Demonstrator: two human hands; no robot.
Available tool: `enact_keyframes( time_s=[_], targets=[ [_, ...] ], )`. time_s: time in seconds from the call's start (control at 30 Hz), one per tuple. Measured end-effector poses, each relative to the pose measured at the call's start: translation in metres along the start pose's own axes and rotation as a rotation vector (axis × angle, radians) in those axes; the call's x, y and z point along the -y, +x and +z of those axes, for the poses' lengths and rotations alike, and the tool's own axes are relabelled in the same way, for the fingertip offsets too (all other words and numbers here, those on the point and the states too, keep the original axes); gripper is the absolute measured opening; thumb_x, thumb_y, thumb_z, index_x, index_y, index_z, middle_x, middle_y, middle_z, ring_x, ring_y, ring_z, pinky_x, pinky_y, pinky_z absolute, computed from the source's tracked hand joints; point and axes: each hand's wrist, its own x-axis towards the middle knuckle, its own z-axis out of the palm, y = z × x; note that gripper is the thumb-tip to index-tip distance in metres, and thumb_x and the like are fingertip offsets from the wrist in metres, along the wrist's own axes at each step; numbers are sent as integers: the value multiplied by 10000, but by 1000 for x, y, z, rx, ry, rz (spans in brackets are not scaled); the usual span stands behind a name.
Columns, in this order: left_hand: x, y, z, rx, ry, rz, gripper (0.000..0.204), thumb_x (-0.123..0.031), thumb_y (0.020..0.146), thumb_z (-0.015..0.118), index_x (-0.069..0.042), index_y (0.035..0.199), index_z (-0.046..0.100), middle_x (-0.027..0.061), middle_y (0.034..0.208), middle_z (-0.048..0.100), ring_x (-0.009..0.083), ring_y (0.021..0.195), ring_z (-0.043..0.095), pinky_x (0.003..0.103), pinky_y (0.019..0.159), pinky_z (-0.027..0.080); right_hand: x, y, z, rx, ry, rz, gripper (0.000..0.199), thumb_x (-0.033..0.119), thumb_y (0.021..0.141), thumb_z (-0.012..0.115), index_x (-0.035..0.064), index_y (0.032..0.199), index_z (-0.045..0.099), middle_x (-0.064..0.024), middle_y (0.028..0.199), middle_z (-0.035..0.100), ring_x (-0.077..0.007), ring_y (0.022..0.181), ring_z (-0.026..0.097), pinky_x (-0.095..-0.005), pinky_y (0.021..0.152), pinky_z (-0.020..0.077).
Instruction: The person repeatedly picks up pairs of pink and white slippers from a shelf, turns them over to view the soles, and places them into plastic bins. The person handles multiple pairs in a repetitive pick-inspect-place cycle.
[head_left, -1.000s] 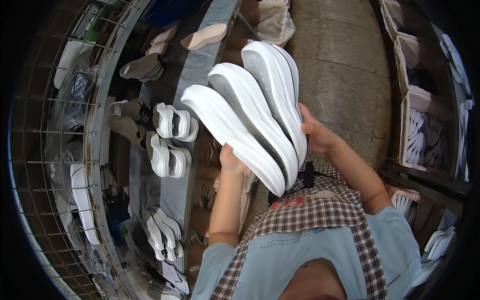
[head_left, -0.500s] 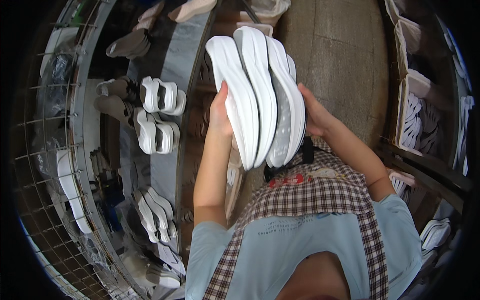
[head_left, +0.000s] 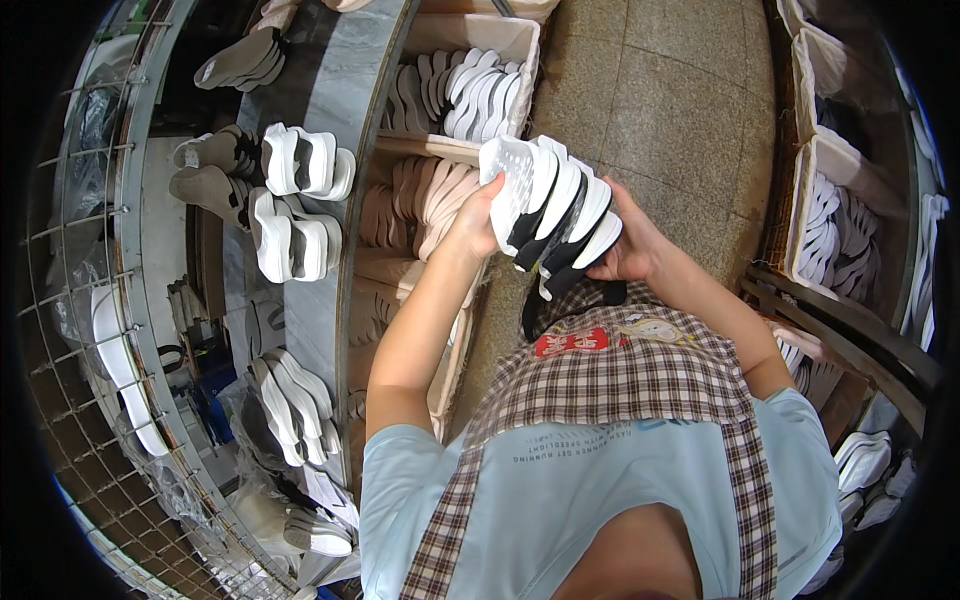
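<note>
Between the left hand (head_left: 480, 222) and the right hand (head_left: 628, 243) sit at least four white shoe soles (head_left: 563, 197). Straight left of the left hand stand two adjacent sole stacks (head_left: 318, 165); farther left, one single white sole (head_left: 125, 375).

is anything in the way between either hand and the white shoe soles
Nothing visible: the left hand and the right hand hold the stack of white shoe soles directly, from opposite sides.
</note>
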Motion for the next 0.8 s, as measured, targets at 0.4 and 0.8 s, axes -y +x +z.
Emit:
enact_keyframes(
  time_s=[0.4,0.8],
  targets=[
    [11,-5,1,30,74,-11,476,-340,977,327,-13,1309,422,158,1280,517,293,1157,517,442,998,400,-4,6,-16,26,-6,64,699,748,801,318,186,1099,607,-20,953,646,-214,845,604,-307,603,491],
    [11,-2,-4,70,61,-3,478,-343,974,328,-14,1309,421,159,1281,516,297,1167,509,443,1005,393,-2,8,-17,94,21,61,692,732,815,326,166,1091,611,-45,903,659,-241,753,643,-279,486,507]
  ],
)
